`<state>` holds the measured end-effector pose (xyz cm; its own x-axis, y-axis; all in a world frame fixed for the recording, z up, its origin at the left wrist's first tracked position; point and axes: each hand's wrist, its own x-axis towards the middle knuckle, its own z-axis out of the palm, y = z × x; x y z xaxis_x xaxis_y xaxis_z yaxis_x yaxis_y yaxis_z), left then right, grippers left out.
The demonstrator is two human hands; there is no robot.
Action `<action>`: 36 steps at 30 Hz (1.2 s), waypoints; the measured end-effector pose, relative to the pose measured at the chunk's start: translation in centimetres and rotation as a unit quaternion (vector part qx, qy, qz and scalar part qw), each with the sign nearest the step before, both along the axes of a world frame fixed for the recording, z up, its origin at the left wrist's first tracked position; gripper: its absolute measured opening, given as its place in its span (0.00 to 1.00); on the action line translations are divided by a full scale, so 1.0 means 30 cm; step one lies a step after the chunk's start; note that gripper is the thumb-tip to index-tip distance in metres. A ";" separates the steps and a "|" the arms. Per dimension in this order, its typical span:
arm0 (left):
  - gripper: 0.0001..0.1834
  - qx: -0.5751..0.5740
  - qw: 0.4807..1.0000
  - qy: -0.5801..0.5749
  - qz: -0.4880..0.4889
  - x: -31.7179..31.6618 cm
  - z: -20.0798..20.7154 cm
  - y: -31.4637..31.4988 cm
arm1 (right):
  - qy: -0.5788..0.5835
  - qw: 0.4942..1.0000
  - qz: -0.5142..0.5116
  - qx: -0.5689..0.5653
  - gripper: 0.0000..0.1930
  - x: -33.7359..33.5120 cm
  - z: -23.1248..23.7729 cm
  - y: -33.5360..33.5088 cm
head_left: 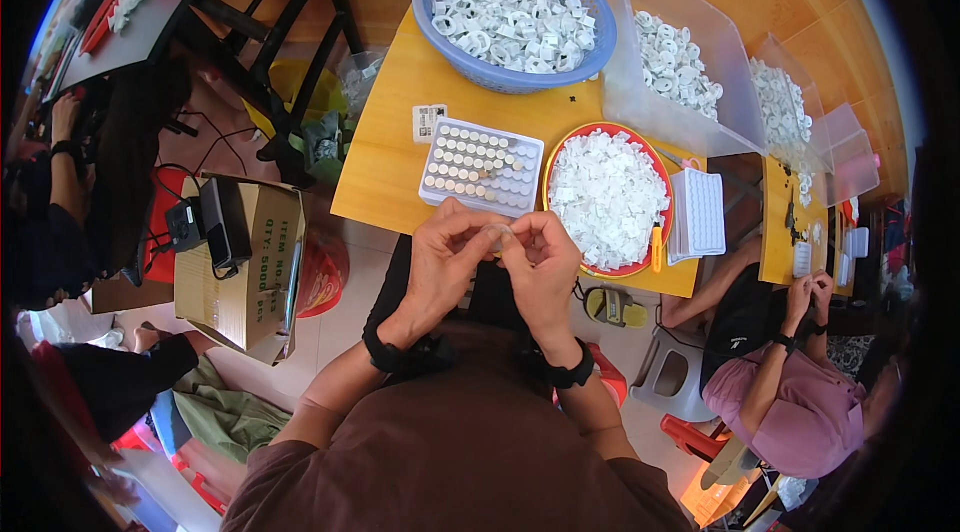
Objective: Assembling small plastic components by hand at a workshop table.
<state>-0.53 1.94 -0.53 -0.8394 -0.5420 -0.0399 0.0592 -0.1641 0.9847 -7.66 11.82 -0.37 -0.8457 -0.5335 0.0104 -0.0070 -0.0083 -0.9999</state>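
My left hand (447,254) and my right hand (541,264) meet at the table's near edge. Their thumbs and forefingers pinch a small pale round piece (496,236), mostly covered by the fingertips. Just beyond them lies a white compartment tray (428,197). Rows of small cream discs (470,148) fill much of it, while cups at its right side look bare. To the right of my fingers stands a red basin (549,154) heaped with small white packets or pieces (608,194).
A blue basket (518,82) of white ring-shaped parts and a clear bin (685,140) stand at the back. Stacked white trays (698,217) and a yellow-handled tool (657,250) lie right. A cardboard box (235,277) is on the left. A co-worker in pink (790,402) sits right.
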 end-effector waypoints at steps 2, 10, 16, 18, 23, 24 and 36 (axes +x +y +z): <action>0.08 0.087 0.996 0.016 0.014 -0.006 0.004 -0.006 | 0.006 1.000 -0.008 -0.009 0.04 0.008 -0.004 -0.001; 0.10 0.132 0.991 -0.016 -0.005 -0.002 0.028 -0.020 | -0.012 1.000 -0.001 -0.014 0.07 0.002 0.032 0.028; 0.15 -0.139 0.990 -0.020 -0.010 -0.009 0.043 -0.016 | -0.046 0.998 -0.011 -0.035 0.08 -0.012 0.042 0.029; 0.16 -0.197 0.980 -0.023 -0.009 -0.012 0.051 -0.019 | 0.055 0.998 -0.009 0.017 0.08 -0.013 0.048 0.029; 0.17 -0.365 0.929 -0.041 -0.031 -0.008 0.057 -0.026 | 0.093 0.995 -0.017 0.039 0.09 -0.013 0.053 0.033; 0.17 -0.365 0.930 -0.041 -0.032 -0.009 0.056 -0.026 | 0.105 0.993 -0.016 0.049 0.09 -0.014 0.055 0.035; 0.16 -0.445 0.896 -0.005 -0.002 -0.005 0.052 -0.034 | 0.073 0.996 -0.040 0.032 0.08 0.012 0.056 0.026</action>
<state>-0.67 0.92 1.02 -0.8431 -0.3601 0.3993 0.0512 0.6855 0.7262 -7.29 12.60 1.31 -0.8775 -0.4681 0.1044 -0.1505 0.0620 -0.9867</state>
